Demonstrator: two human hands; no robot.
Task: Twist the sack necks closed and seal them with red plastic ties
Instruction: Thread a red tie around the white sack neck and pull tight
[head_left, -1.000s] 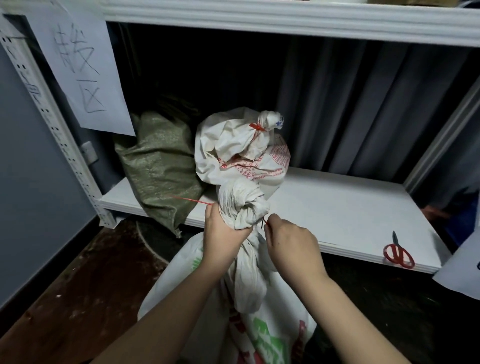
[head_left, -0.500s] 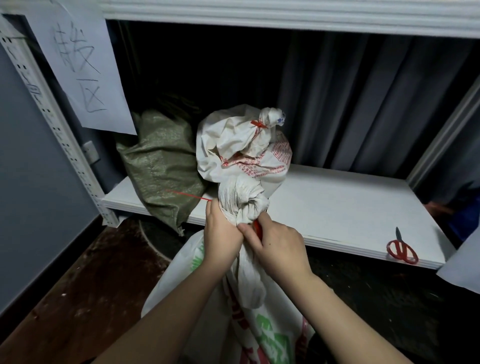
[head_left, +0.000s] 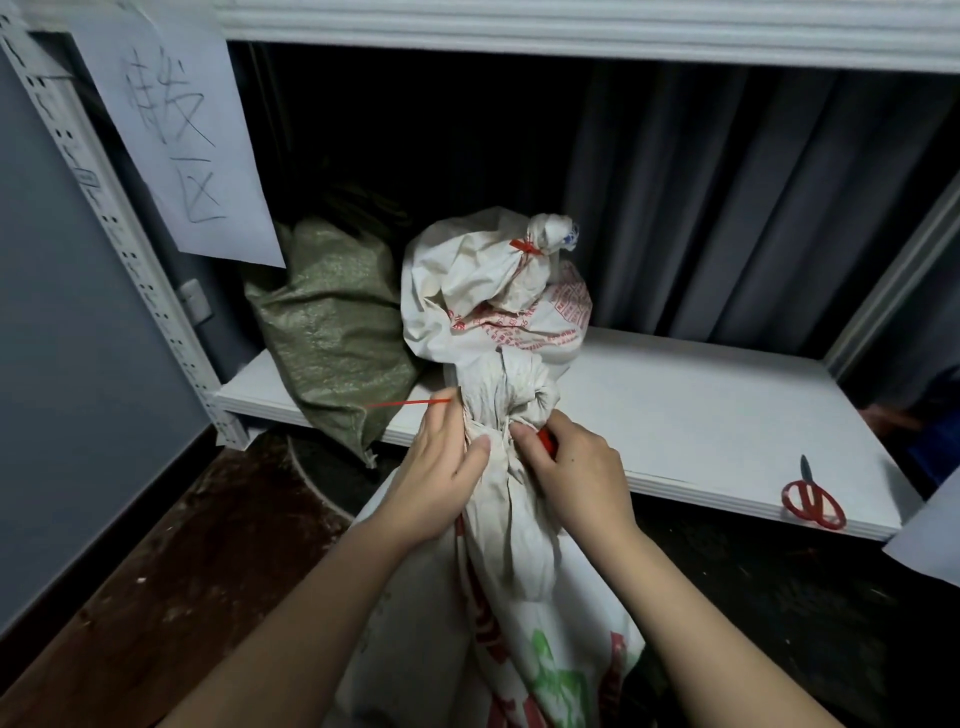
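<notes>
Head view — both hands clamp the twisted sack neck below the shelf: left hand gripping neck and red tie, right hand pinching the tie's other end.

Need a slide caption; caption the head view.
Both hands cinch a red tie around the twisted sack neck.

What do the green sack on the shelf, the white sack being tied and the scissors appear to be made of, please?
Green sack: likely woven plastic; a fine glinting weave shows.
White sack: probably similar woven plastic, matte and creased, with printed red and green marks.
Scissors: glossy red handles, probably plastic; dark blades, presumably metal.
</notes>
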